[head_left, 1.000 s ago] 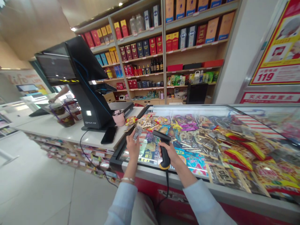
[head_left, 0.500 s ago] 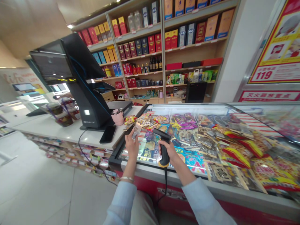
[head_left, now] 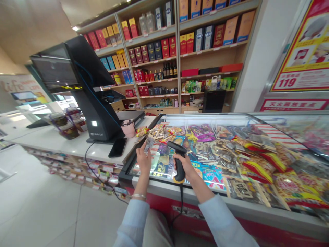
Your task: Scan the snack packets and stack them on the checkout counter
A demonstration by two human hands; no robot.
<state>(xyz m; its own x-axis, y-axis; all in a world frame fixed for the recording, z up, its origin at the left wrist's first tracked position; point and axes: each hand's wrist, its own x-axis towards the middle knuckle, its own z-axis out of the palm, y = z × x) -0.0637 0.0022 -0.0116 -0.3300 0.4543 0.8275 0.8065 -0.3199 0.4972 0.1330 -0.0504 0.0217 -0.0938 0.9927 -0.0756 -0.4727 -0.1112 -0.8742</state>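
Over the glass-topped chest freezer (head_left: 231, 202), the left hand (head_left: 144, 159) pinches a small silvery snack packet (head_left: 149, 143) upright between its fingertips. At three o'clock of it, the right hand (head_left: 185, 168) is wrapped closed around a black corded barcode scanner with yellow base (head_left: 179, 161), head aimed toward the packet, just apart.

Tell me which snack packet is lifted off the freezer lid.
The small grey packet pinched upright in the left hand; the other packets lie flat on the freezer lid. The right hand grips a scanner.
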